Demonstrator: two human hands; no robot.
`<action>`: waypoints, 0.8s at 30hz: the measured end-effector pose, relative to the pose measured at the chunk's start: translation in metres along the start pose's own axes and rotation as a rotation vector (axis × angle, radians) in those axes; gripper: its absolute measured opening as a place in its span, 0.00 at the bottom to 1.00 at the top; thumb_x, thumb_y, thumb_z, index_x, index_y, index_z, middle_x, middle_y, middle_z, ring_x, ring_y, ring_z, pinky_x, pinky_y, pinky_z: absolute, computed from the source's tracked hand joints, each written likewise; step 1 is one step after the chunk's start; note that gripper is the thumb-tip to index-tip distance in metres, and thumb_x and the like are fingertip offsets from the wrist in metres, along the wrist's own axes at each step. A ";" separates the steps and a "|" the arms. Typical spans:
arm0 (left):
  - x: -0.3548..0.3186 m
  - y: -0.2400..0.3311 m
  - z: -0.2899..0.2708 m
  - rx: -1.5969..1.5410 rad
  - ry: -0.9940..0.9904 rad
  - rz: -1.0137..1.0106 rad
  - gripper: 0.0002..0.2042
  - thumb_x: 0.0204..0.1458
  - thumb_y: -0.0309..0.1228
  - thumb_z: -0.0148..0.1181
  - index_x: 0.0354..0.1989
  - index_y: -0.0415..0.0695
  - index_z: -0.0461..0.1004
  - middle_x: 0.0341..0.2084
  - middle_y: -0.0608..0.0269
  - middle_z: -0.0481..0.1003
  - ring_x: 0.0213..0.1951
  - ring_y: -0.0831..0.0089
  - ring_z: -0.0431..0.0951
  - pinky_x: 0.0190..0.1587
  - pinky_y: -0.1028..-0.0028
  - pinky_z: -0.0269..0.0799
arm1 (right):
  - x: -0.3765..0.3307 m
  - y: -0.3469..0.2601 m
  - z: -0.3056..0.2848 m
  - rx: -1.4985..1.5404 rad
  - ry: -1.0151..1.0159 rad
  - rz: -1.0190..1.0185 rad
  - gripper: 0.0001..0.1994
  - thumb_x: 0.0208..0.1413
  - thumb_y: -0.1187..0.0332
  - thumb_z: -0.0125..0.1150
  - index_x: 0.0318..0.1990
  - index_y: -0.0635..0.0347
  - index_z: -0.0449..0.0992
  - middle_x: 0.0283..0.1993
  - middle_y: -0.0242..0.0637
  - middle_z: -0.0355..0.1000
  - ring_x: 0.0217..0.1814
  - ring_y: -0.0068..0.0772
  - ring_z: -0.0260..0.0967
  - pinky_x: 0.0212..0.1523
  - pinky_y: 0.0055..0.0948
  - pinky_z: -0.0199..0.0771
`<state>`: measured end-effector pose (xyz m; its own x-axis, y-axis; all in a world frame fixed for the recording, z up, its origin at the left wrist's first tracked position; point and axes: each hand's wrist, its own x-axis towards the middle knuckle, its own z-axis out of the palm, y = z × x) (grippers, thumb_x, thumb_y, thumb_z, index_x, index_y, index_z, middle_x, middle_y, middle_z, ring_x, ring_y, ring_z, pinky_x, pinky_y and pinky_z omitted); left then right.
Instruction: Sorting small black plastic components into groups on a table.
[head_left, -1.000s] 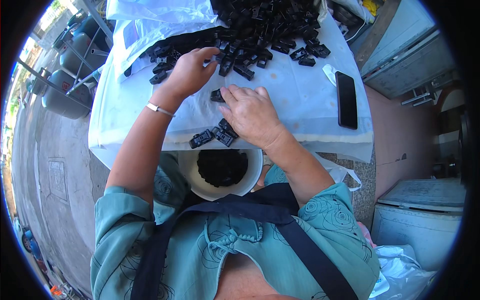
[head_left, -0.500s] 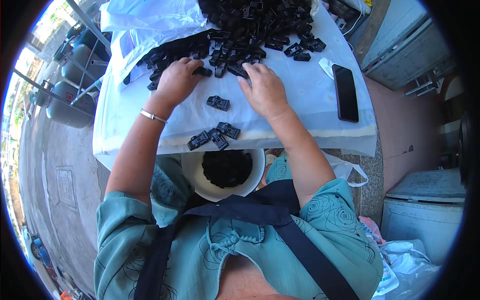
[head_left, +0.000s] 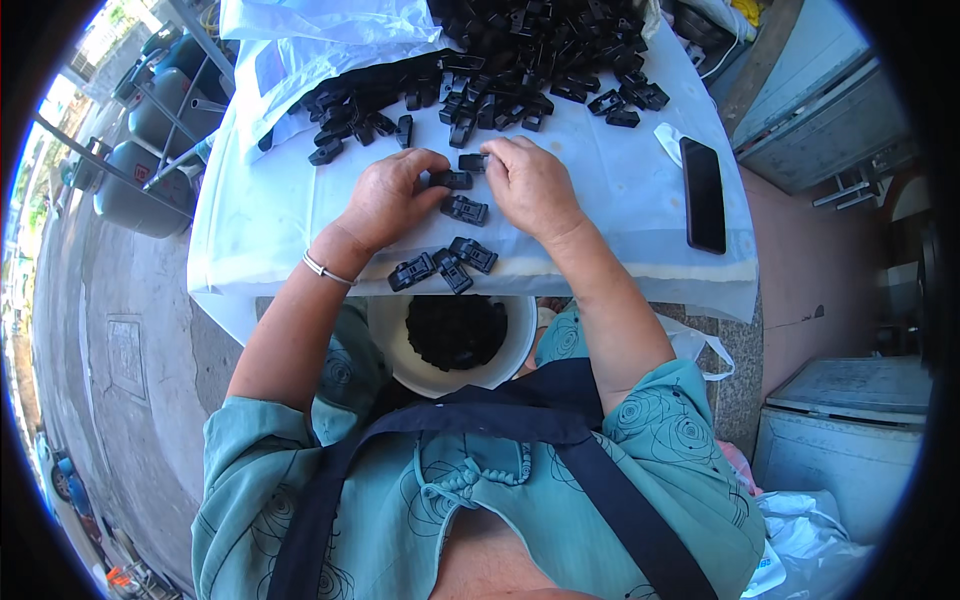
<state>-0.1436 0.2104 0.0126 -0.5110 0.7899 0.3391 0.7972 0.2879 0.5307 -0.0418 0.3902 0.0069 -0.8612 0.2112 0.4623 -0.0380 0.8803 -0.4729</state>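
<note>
A small black plastic clip piece [head_left: 451, 180] sits between the two hands, near the middle of the white-covered bench [head_left: 620, 190], just in front of the big heap of like parts. The left hand [head_left: 388, 200] has its thumb and forefinger closed on the left end of this piece. The right hand [head_left: 532, 185] is curled with its fingertips pinched on a second black piece [head_left: 473, 162] just beyond the first; the two pieces look close to touching, though whether they are already joined cannot be told from here.

Just below the hands lies one assembled-looking buckle [head_left: 465, 209], and nearer the bench edge three more [head_left: 445, 267] lie in a loose cluster. Under that edge, at the person's lap, a white bowl [head_left: 395, 345] holds a dark mound of the same parts. The heap of loose black parts [head_left: 520, 60] spreads across the far half of the cloth, some on a white plastic bag [head_left: 300, 40]. A dark phone [head_left: 703, 193] lies to the right, well apart from the work.

The likeliest trouble, as I judge it, is a misaligned push: both grips are fingertip pinches on small, smooth plastic, so a piece could twist or spring away and vanish into the heap (where it would look like every other one). The three buckles near the edge could also be swept off by a wrist, missing the bowl and dropping to the paving.
</note>
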 end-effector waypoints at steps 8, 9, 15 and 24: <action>-0.036 0.016 -0.009 -0.082 -0.086 0.275 0.13 0.42 0.25 0.68 0.38 0.44 0.76 0.32 0.61 0.76 0.35 0.61 0.76 0.42 0.66 0.71 | -0.007 0.004 -0.011 0.019 0.096 -0.181 0.07 0.54 0.74 0.60 0.41 0.62 0.78 0.37 0.42 0.73 0.36 0.42 0.74 0.36 0.33 0.76; -0.038 0.014 -0.009 -0.084 -0.084 0.271 0.13 0.42 0.25 0.68 0.38 0.44 0.76 0.32 0.61 0.76 0.35 0.61 0.76 0.42 0.66 0.71 | -0.009 0.002 -0.010 0.062 0.053 -0.205 0.07 0.54 0.74 0.61 0.40 0.63 0.78 0.37 0.41 0.73 0.36 0.41 0.74 0.36 0.33 0.76; -0.028 -0.003 -0.003 -0.221 0.032 -0.049 0.20 0.42 0.25 0.68 0.47 0.44 0.74 0.34 0.59 0.77 0.35 0.69 0.77 0.39 0.71 0.74 | -0.008 -0.006 -0.003 0.374 0.130 -0.268 0.09 0.51 0.77 0.63 0.41 0.60 0.79 0.41 0.41 0.73 0.39 0.37 0.75 0.40 0.28 0.76; -0.028 -0.007 0.003 -0.327 0.028 -0.104 0.31 0.41 0.24 0.70 0.57 0.47 0.66 0.34 0.59 0.78 0.30 0.72 0.76 0.37 0.73 0.75 | -0.020 -0.023 0.010 0.428 -0.104 -0.246 0.15 0.48 0.81 0.61 0.45 0.58 0.79 0.51 0.42 0.73 0.49 0.40 0.74 0.49 0.30 0.77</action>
<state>-0.1340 0.1883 -0.0027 -0.5963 0.7492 0.2884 0.5970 0.1737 0.7832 -0.0284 0.3615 0.0014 -0.8459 -0.0430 0.5316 -0.4316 0.6407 -0.6350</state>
